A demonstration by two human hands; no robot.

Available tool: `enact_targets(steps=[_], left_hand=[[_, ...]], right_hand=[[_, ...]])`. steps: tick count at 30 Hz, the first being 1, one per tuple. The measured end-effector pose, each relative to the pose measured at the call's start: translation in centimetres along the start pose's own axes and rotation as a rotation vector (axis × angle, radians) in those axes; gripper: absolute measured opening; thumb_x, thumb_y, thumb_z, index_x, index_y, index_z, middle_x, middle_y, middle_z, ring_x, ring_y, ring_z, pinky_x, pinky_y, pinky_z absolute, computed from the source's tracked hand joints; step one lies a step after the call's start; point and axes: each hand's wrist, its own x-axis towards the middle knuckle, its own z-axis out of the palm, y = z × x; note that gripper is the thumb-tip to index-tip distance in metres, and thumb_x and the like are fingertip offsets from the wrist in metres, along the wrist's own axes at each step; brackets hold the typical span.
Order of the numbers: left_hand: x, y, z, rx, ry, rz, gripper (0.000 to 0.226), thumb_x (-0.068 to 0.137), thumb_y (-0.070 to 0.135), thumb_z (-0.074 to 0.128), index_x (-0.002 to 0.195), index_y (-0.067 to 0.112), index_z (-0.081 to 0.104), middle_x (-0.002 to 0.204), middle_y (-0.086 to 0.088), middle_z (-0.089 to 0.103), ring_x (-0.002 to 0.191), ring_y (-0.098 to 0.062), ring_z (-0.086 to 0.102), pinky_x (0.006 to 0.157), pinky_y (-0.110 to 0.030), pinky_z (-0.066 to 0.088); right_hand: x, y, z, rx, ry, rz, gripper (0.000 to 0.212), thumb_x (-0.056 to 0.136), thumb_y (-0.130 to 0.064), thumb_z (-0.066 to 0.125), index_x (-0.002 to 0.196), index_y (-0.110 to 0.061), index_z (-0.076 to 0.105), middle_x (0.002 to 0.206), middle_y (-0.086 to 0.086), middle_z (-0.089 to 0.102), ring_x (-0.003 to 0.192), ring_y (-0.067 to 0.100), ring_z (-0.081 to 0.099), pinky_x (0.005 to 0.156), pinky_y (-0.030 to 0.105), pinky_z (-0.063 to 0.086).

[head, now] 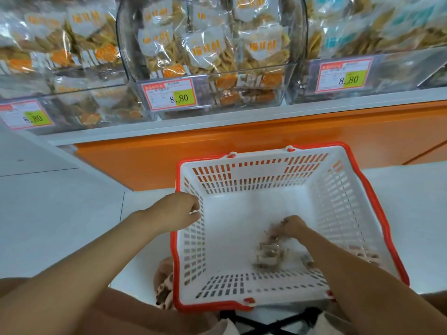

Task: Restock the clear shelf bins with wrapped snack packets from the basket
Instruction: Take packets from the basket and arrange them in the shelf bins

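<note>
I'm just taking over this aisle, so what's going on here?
A person faces the clear shelf bins, which look well filled with wrapped snacks. They are working from a white slotted plastic basket with a red rim on the floor. The left hand grips the basket's left wall, fingers curled over it. The right hand reaches inside to the last few small wrapped packets on the basket's bottom. Blur hides whether it has hold of them.

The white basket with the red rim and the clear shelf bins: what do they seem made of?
White slotted basket with red rim: apparently moulded plastic, evenly slotted, matte. Clear shelf bins: likely glossy acrylic; wrapped snack packets show through.
</note>
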Motion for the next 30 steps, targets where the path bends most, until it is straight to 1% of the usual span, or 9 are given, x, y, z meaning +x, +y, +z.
enact_targets(steps=[3,5,8,10,15,21,24,27,30], left_hand=[[0.0,0.3,-0.5,-0.178,0.013,-0.001,0.029,0.094,0.038,0.055,0.110,0.015,0.066,0.106,0.007,0.063,0.100,-0.010,0.059,0.088,-0.025,0.048],[0.0,0.7,-1.1,-0.377,0.061,-0.045,0.035,0.094,0.042,0.055,0.103,0.011,0.069,0.100,0.001,0.068,0.093,-0.012,0.065,0.083,-0.026,0.051],[-0.8,1.9,-3.0,-0.993,0.018,-0.200,0.059,0.088,0.055,0.053,0.114,0.003,0.063,0.102,-0.008,0.071,0.090,-0.018,0.070,0.081,-0.026,0.056],[-1.7,2.6,-4.4,-1.384,-0.077,-0.206,0.073,0.076,0.064,0.055,0.113,0.001,0.061,0.101,-0.012,0.072,0.092,-0.023,0.071,0.086,-0.032,0.056],[-4.2,3.7,-7.2,-1.773,0.066,0.057,0.038,0.072,0.034,0.065,0.103,0.010,0.065,0.079,-0.006,0.070,0.070,-0.015,0.067,0.069,-0.024,0.056],[-8.5,1.9,-10.4,-1.587,0.352,0.208,0.021,0.080,0.013,0.065,0.101,0.010,0.068,0.095,-0.011,0.074,0.081,-0.021,0.072,0.067,-0.025,0.059],[-10.7,-0.2,-12.2,-1.363,0.540,0.191,0.020,0.082,0.012,0.067,0.101,0.007,0.070,0.095,-0.012,0.074,0.089,-0.028,0.071,0.076,-0.034,0.058],[-12.3,-2.1,-13.6,-1.351,0.706,0.192,0.033,0.076,0.016,0.072,0.106,0.002,0.068,0.101,-0.016,0.072,0.086,-0.025,0.069,0.072,-0.030,0.058],[-13.7,-3.4,-14.8,-1.263,0.811,0.219,0.026,0.075,0.016,0.074,0.098,0.006,0.070,0.093,-0.011,0.074,0.080,-0.022,0.070,0.073,-0.031,0.059]], right_hand=[[-3.0,-4.3,-1.1,0.477,0.068,-0.285,0.027,0.075,0.008,0.073,0.073,-0.006,0.050,0.074,0.006,0.058,0.072,0.020,0.062,0.071,0.025,0.055],[-5.4,-7.9,-2.0,0.562,0.116,-0.480,0.017,0.081,0.005,0.068,0.080,-0.004,0.054,0.081,0.012,0.059,0.077,0.022,0.064,0.079,0.038,0.058],[-9.4,-12.9,-3.2,0.132,0.425,-0.849,0.024,0.073,-0.009,0.081,0.086,-0.009,0.061,0.094,0.002,0.062,0.083,0.007,0.056,0.073,0.011,0.049],[-12.8,-15.0,-3.7,-0.052,0.632,-1.113,0.027,0.067,-0.004,0.083,0.086,-0.009,0.064,0.096,0.002,0.061,0.085,0.008,0.051,0.073,0.015,0.046],[-17.9,-17.3,-3.1,-0.196,0.920,-1.544,0.039,0.063,0.012,0.078,0.089,-0.010,0.060,0.108,0.004,0.052,0.097,0.024,0.048,0.083,0.016,0.034],[-22.6,-19.1,-4.7,0.042,0.807,-1.491,0.024,0.082,-0.004,0.042,0.094,-0.023,0.052,0.115,-0.003,0.054,0.111,0.016,0.052,0.096,0.015,0.039],[-25.7,-22.3,-5.8,0.236,0.460,-1.297,0.036,0.089,-0.021,0.065,0.112,-0.041,0.047,0.112,-0.026,0.059,0.109,-0.001,0.059,0.087,0.015,0.050],[-27.2,-26.3,-5.3,0.246,0.158,-1.135,0.095,0.054,-0.053,0.074,0.139,-0.043,0.033,0.113,-0.014,0.067,0.101,0.001,0.065,0.088,0.027,0.055],[-28.4,-30.1,-3.9,0.117,0.153,-1.198,0.082,0.063,-0.046,0.076,0.136,-0.037,0.042,0.103,-0.012,0.068,0.092,0.002,0.066,0.083,0.030,0.057]])
